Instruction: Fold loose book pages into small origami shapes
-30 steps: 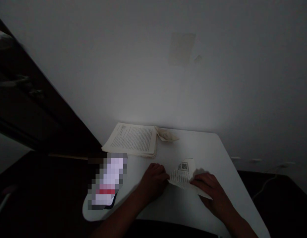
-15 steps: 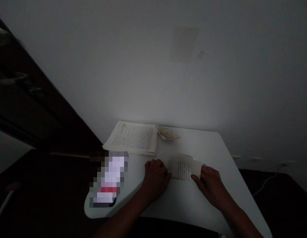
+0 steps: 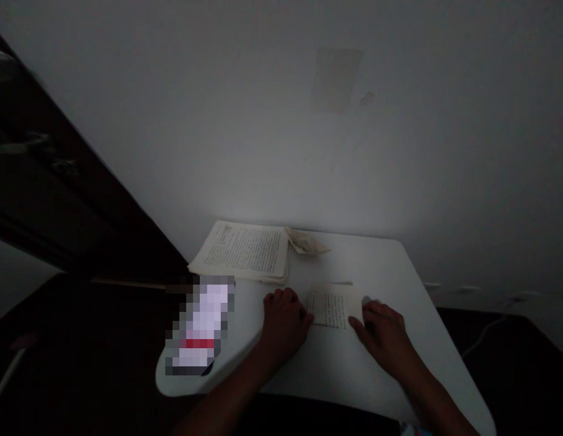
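A small piece of printed paper (image 3: 327, 307), apparently folded, lies low over the table between my two hands. My left hand (image 3: 285, 320) has its fingers curled, with the thumb pressed on the paper's left edge. At the opposite edge my right hand (image 3: 383, 332) holds the paper between thumb and bent fingers. Just beyond it sits a folded paper shape (image 3: 307, 243) with pointed ends, made from a printed page. To its left rests a stack of printed pages (image 3: 245, 251). The dim light hides fine creases.
The white table (image 3: 372, 260) stands against a grey wall (image 3: 245, 121). On its left side lies a phone (image 3: 203, 324) with a lit, blurred screen. A dark door (image 3: 81, 181) is at the left. A pale cable (image 3: 485, 336) hangs near the wall at right.
The paper's right side has come down and the sheet looks flatter. My right hand has shifted slightly left with it, while my left hand stays nearly still.
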A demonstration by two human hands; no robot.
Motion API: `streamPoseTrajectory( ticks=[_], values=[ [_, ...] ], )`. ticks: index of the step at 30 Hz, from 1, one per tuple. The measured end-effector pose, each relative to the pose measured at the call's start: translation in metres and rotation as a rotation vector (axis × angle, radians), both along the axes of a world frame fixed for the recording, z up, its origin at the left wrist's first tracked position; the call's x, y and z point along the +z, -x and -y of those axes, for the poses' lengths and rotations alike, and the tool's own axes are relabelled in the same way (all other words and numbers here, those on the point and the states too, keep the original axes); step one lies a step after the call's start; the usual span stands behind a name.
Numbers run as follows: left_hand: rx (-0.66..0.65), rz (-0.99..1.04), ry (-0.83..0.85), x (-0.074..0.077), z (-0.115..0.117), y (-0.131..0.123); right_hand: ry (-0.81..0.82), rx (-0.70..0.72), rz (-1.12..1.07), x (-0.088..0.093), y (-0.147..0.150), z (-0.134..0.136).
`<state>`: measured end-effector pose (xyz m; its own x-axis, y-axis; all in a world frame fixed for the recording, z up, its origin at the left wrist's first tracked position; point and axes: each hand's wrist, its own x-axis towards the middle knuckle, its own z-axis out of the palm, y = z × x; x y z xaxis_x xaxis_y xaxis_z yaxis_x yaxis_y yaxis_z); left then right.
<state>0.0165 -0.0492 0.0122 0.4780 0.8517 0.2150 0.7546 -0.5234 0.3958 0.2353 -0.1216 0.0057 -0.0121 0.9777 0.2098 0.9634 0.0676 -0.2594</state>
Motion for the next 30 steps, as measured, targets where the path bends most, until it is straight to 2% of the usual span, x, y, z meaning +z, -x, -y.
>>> streamPoseTrajectory(
  ticks=[12,15,17,20,25,30],
  values=[
    [-0.018,-0.091,0.021,0.005,-0.005,-0.002,-0.059,-0.046,0.015,-0.004,0.002,0.001],
    [-0.018,-0.084,0.024,0.005,-0.005,-0.001,-0.031,-0.127,0.002,-0.001,0.006,0.0],
    [-0.018,-0.077,0.023,0.004,-0.004,-0.001,-0.052,-0.235,-0.022,0.001,0.014,-0.002],
    [-0.011,-0.064,0.013,0.002,-0.004,-0.001,-0.169,-0.364,-0.063,0.004,0.032,-0.006],
    [-0.011,-0.053,-0.007,-0.001,-0.003,0.0,-0.231,-0.363,-0.114,0.005,0.062,-0.014],
    [-0.006,-0.028,-0.022,-0.002,-0.002,0.0,-0.201,-0.359,-0.13,-0.001,0.065,-0.018]
  ],
)
